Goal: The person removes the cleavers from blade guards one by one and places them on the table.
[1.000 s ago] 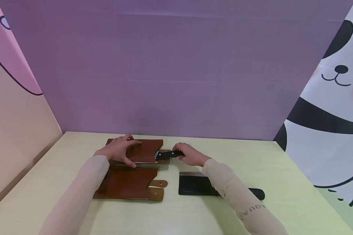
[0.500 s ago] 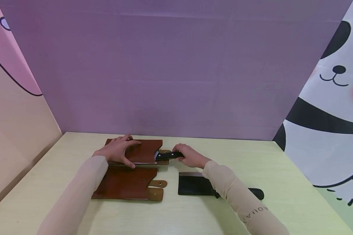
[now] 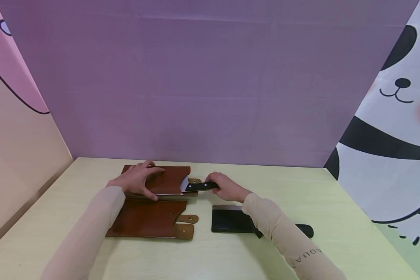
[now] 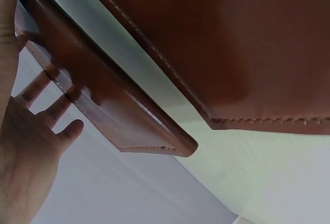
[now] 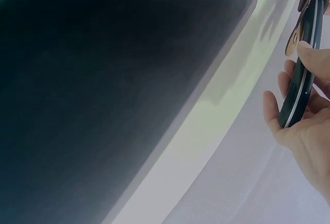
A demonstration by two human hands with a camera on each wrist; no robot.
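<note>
At the back of the table, my left hand (image 3: pixel 134 182) spans a brown leather knife sheath (image 3: pixel 175 181), thumb at its near edge and fingers toward the far edge. In the left wrist view the fingertips meet the stitched edge of that sheath (image 4: pixel 118 110). My right hand (image 3: pixel 227 187) grips the black riveted handle of a kitchen knife (image 3: pixel 197 187). Its blade lies mostly hidden inside the sheath, with a pale strip by the handle showing at the mouth. The right wrist view has thumb and fingers around the handle (image 5: pixel 299 87).
A second brown sheath (image 3: pixel 147 219) with two snap straps lies just nearer, partly under my left sleeve. A black cleaver (image 3: pixel 231 221) with a silver edge lies below my right forearm, which covers part of it. A purple wall (image 3: pixel 210 97) rises behind the table.
My left hand and the sheath have slid slightly left. The right hand and knife handle have stayed nearly in place, and more of the blade shows at the sheath's mouth.
</note>
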